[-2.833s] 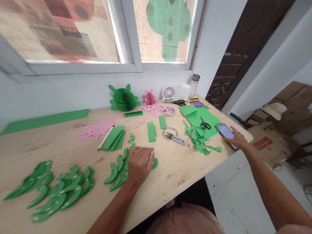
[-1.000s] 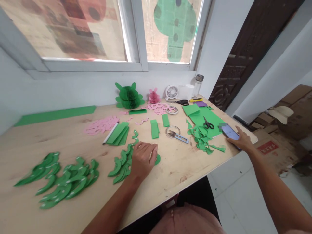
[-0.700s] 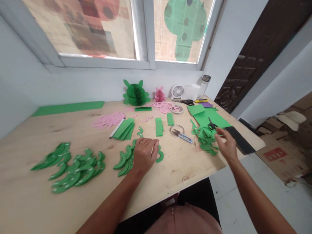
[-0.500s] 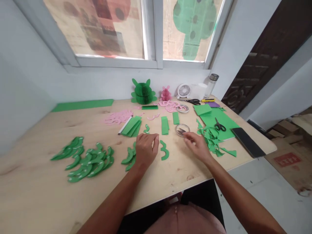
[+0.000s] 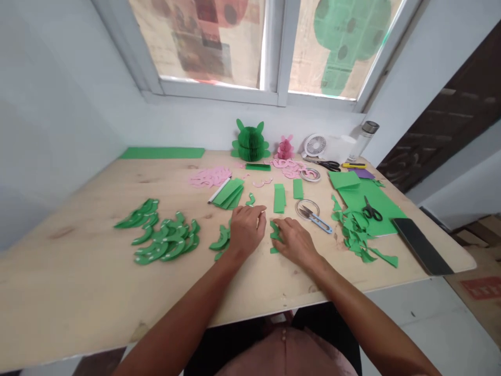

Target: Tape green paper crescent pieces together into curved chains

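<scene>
My left hand [image 5: 247, 228] is closed in a pinch above the table, with a tiny white bit showing at its fingertips that I cannot make out. My right hand [image 5: 294, 241] reaches over a scalloped green paper cutout [image 5: 274, 235], its fingers and thumb closed on the cutout and hiding part of it. Partly behind my left hand lies a small pile of green cutouts [image 5: 221, 239]. Thread snips with blue handles [image 5: 320, 222] rest across a tape roll [image 5: 307, 202], beyond my right hand. A small green paper piece [image 5: 251, 199] lies just past my left fingertips.
A larger heap of green cutouts [image 5: 168, 241] lies left, green scraps [image 5: 354, 232] right. Behind are folded green strips [image 5: 279, 198], a pen [image 5: 219, 190], pink cutouts [image 5: 210, 177] and a green honeycomb figure [image 5: 251, 143]. Black scissors [image 5: 371, 210] and a phone [image 5: 420, 245] are at right.
My right hand has left the thread snips, which now lie in plain sight, and moved left onto the green cutout. My left hand stays pinched. The view has shifted slightly.
</scene>
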`<act>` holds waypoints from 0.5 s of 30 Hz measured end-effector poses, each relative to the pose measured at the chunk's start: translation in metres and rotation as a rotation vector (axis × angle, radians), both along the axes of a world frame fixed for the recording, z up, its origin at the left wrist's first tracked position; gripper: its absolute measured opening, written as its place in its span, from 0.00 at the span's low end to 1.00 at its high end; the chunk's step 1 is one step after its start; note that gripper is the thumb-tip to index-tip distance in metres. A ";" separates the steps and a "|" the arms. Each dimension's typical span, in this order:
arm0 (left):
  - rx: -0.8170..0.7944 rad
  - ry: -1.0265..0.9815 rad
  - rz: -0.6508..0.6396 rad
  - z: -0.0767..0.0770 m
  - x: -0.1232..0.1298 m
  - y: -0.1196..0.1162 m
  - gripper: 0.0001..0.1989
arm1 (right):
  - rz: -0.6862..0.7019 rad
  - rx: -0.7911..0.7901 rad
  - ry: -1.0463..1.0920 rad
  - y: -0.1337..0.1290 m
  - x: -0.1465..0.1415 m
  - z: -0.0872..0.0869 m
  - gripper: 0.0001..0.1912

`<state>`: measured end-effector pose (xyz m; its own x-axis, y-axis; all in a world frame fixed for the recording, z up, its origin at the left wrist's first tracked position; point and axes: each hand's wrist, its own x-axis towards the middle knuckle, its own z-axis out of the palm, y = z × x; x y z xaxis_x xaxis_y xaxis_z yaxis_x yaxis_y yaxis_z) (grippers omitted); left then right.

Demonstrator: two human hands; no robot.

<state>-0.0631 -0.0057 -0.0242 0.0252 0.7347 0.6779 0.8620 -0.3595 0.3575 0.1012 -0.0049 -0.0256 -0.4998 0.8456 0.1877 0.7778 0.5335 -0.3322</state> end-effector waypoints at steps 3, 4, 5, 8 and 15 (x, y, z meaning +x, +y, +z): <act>-0.020 -0.015 -0.026 0.001 0.002 -0.001 0.09 | -0.010 0.047 0.021 -0.001 -0.002 -0.006 0.24; -0.027 -0.019 -0.037 0.002 0.003 -0.002 0.09 | -0.011 0.052 0.035 -0.001 -0.002 -0.008 0.24; -0.034 -0.026 -0.046 0.002 0.005 -0.003 0.09 | -0.010 0.054 0.054 -0.001 -0.002 -0.009 0.25; -0.053 -0.038 -0.060 0.006 0.010 -0.006 0.09 | -0.009 0.042 0.119 0.001 -0.001 -0.014 0.27; -0.200 0.047 -0.142 0.020 0.019 -0.017 0.10 | 0.017 0.078 0.139 0.002 0.001 -0.017 0.20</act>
<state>-0.0438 -0.0232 -0.0040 0.1656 0.8409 0.5152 0.8253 -0.4041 0.3943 0.1024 -0.0028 -0.0428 -0.4783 0.8175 0.3208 0.7182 0.5744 -0.3927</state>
